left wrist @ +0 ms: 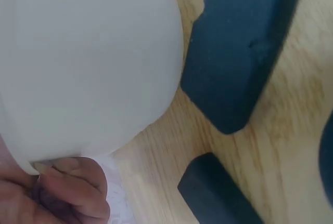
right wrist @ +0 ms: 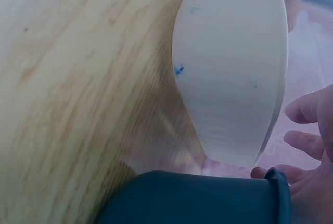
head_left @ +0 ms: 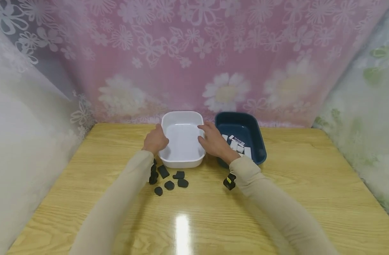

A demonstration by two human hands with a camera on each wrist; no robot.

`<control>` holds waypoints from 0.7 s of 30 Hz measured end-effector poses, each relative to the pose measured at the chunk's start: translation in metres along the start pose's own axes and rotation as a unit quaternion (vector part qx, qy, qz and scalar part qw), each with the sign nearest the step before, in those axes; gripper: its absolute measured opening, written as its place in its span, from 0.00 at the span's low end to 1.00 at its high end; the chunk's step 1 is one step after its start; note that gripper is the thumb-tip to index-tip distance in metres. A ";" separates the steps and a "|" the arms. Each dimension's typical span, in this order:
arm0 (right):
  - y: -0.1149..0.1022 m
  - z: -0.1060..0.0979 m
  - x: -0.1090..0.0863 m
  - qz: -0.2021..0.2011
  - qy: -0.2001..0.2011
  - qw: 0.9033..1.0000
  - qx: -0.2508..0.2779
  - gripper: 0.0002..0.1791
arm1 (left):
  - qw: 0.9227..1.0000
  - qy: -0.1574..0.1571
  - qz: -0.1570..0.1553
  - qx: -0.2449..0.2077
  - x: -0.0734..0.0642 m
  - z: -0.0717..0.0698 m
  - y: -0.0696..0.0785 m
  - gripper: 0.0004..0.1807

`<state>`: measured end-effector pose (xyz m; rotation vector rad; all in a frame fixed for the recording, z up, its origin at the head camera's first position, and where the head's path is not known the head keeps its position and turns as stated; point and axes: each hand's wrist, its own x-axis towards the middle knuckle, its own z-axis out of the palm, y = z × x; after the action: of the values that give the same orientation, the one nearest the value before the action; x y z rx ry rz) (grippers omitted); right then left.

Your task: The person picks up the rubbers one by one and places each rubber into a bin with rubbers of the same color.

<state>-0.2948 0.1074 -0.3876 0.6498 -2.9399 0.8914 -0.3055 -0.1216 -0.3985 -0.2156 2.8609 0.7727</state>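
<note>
A white plastic basin [head_left: 181,164] stands at the back of the table. My left hand [head_left: 155,141] grips its left rim, thumb inside and fingers curled under the lip, as the left wrist view shows. Over the basin's right side hovers my right hand [head_left: 211,140], its fingers spread; in the right wrist view the fingers [right wrist: 304,143] are apart from the white rim. Beside that hand is a dark blue basin [head_left: 261,152] with several small white blocks [head_left: 240,146], some bearing dark print. The forearm partly hides them.
Several flat dark pieces, one a rectangle [head_left: 163,171] and others rounded [head_left: 169,185], lie in front of the white basin on the wooden table [head_left: 207,212]. One dark piece [left wrist: 237,47] is close against the basin's side. A pink floral curtain [head_left: 181,71] hangs behind.
</note>
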 end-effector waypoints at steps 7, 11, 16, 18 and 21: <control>-0.005 -0.001 -0.008 -0.002 0.012 1.000 0.021 0.25 | 1.000 0.010 0.008 0.019 0.000 0.003 -0.002 0.36; -0.004 -0.001 -0.012 -0.010 0.015 0.999 0.029 0.25 | 1.000 0.014 0.002 0.027 0.001 0.004 -0.002 0.36; -0.003 -0.002 -0.018 -0.014 0.028 0.999 0.039 0.24 | 1.000 0.015 0.002 0.024 0.000 0.004 0.001 0.35; -0.003 -0.003 -0.020 -0.015 0.034 0.998 0.048 0.24 | 0.999 0.017 0.002 0.028 -0.001 0.004 0.002 0.34; -0.006 -0.002 -0.022 -0.017 0.040 0.997 0.063 0.23 | 0.999 0.021 0.002 0.033 -0.002 0.002 0.001 0.34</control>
<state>-0.2722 0.1122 -0.3854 0.6505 -2.8114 1.0790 -0.3038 -0.1192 -0.3993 -0.2205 2.9207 0.6802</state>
